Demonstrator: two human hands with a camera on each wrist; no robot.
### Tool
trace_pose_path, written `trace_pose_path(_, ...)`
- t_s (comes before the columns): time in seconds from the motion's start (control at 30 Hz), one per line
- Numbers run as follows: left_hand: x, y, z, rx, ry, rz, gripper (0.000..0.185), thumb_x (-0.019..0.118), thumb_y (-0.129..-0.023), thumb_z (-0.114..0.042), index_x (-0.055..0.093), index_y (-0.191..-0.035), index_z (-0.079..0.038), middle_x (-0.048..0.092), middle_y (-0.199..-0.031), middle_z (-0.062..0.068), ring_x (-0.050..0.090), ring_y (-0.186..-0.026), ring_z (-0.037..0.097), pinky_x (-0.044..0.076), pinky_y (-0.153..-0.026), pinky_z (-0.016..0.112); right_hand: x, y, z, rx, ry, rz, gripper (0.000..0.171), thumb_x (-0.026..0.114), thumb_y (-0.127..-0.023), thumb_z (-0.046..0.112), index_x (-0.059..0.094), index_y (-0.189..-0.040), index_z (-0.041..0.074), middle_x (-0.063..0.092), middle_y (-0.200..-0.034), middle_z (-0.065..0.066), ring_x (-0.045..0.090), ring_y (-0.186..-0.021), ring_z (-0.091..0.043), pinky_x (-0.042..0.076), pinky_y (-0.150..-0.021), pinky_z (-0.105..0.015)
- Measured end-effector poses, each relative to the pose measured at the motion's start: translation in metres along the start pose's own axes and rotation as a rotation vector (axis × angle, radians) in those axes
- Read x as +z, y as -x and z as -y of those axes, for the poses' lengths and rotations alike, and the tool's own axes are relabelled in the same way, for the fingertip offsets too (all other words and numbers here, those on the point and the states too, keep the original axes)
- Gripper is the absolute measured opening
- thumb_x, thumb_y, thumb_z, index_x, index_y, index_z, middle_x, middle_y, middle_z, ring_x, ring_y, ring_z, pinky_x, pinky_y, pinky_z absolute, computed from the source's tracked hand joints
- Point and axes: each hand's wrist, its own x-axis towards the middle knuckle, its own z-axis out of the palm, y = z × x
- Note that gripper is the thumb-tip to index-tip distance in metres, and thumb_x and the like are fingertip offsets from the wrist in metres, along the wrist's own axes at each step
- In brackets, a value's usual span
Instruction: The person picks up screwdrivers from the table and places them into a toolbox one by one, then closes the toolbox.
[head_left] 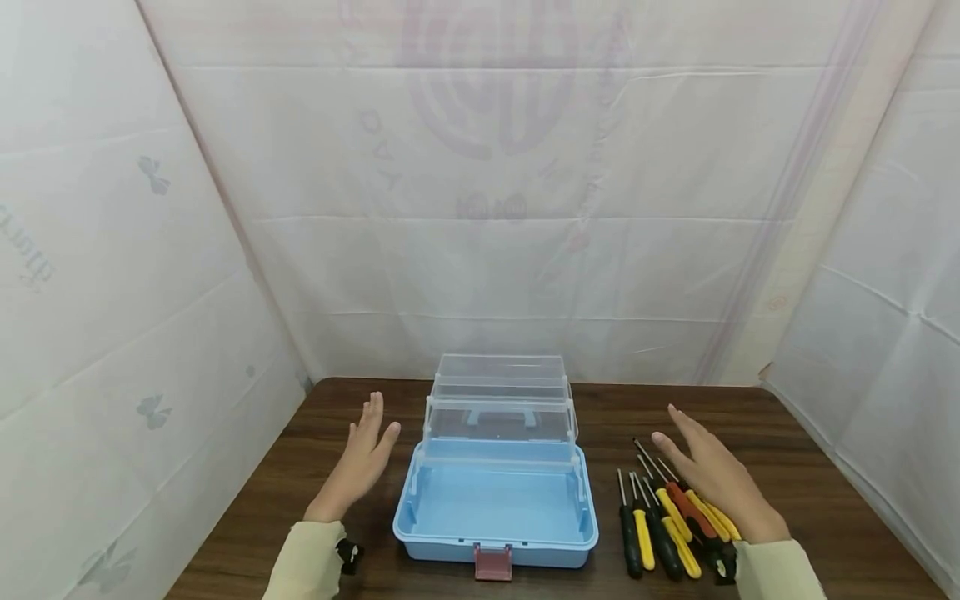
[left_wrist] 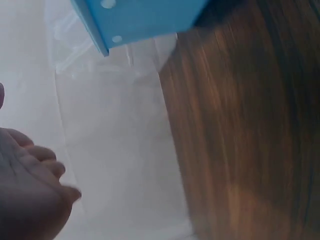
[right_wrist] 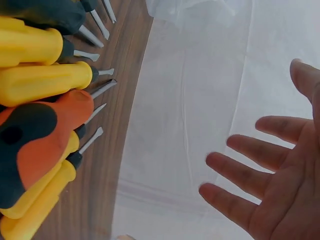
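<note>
1. Starting position: the left hand hovers above the table just left of the blue toolbox, fingers straight and close together, holding nothing. The right hand hovers over the row of screwdrivers, fingers straight and slightly spread, also holding nothing.

2. Location of parts: the toolbox stands open at the middle of the table, its clear lid and tray swung back and its blue base bare. The screwdrivers lie side by side just to its right, tips pointing away from the person, handles toward the near edge.

3. Recommended grip: lower the right hand onto a single handle, preferably an outer one, and close thumb and fingers round it. The handles lie touching or nearly so; taking one from the middle is likely to roll its neighbours.

4. Support: rest the left hand against the toolbox wall. The box looks light and may slide when a tool is set into it.

5. Placement: lay each tool flat along the length of the base, clear of the red latch.
</note>
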Motion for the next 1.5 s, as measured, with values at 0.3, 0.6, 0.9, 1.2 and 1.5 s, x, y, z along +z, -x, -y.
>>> trace_pose_path(0.3,0.006,0.0,0.011,-0.123,0.337,0.119,0.07,0.022,-0.104,-0.049,-0.003,-0.154,-0.008,-0.006,-0.162,0.015,-0.004,-0.148,0.039,0.003,-0.117,0.06,-0.003,0.003,-0.02,0.073,-0.089,0.114,0.078,0.038,-0.099,0.055,0.031,-0.147,-0.005,0.036,-0.144,-0.036,0.048,-0.12,-0.054,0.046,-0.087,-0.064)
trace_pose_path(0.6,0.024,-0.004,0.025,-0.139,0.555,0.177,0.062,0.02,-0.106,-0.039,0.001,-0.154,-0.005,0.0,-0.162,0.015,-0.002,-0.149,0.034,0.005,-0.119,0.053,-0.003,0.006,-0.039,0.112,-0.153,0.227,0.061,0.054,-0.096,0.044,0.054,-0.131,-0.007,0.057,-0.127,-0.031,0.061,-0.106,-0.043,0.054,-0.08,-0.053)
trace_pose_path(0.9,0.039,-0.005,0.031,-0.16,0.702,0.215,0.058,0.021,-0.107,-0.032,0.004,-0.154,-0.004,0.002,-0.162,0.017,-0.001,-0.148,0.037,0.003,-0.119,0.055,0.003,0.011,-0.049,0.197,-0.189,0.292,0.051,0.067,-0.089,0.031,0.062,-0.116,-0.011,0.068,-0.104,-0.02,0.066,-0.085,-0.024,0.056,-0.067,-0.04)
trace_pose_path(1.2,0.05,-0.005,0.03,-0.184,0.751,0.22,0.06,0.025,-0.106,-0.034,0.009,-0.154,-0.003,0.005,-0.161,0.019,0.002,-0.148,0.039,0.008,-0.117,0.057,0.007,0.015,-0.056,0.225,-0.192,0.326,0.042,0.072,-0.085,0.024,0.064,-0.111,-0.009,0.066,-0.087,-0.004,0.061,-0.072,-0.016,0.053,-0.062,-0.035)
trace_pose_path(1.5,0.057,-0.005,0.028,-0.212,0.691,0.217,0.059,0.029,-0.105,-0.035,0.014,-0.154,-0.005,0.008,-0.161,0.019,0.005,-0.147,0.042,0.012,-0.115,0.06,0.011,0.019,-0.062,0.246,-0.235,0.359,0.045,0.073,-0.083,0.022,0.062,-0.113,-0.011,0.067,-0.082,-0.004,0.061,-0.067,-0.017,0.052,-0.059,-0.034)
